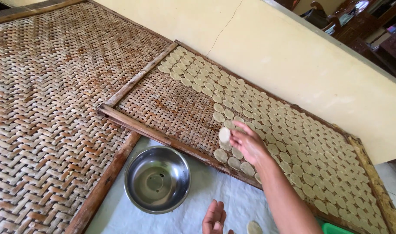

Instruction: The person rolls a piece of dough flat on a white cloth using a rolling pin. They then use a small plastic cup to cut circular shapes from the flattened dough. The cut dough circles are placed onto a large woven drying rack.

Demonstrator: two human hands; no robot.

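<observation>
My right hand (pixel 248 141) reaches over a woven bamboo tray (pixel 163 104) and pinches a pale round dough disc (pixel 224 134) at its fingertips, just above the tray's mat. Several similar discs (pixel 289 125) lie in overlapping rows across the tray's right and upper part; its left part is bare weave. My left hand (pixel 214 219) rests low at the frame's bottom, fingers loosely apart, holding nothing that I can see, next to another pale disc (pixel 254 227) on the white sheet.
A steel bowl (pixel 157 179) stands on a white sheet (pixel 120 216) below the tray's wooden frame. A larger woven tray (pixel 46 99) lies to the left. A cream wall (pixel 302 56) runs behind; dark wooden furniture (pixel 371 30) sits beyond it. A green object (pixel 336 229) peeks in at the bottom.
</observation>
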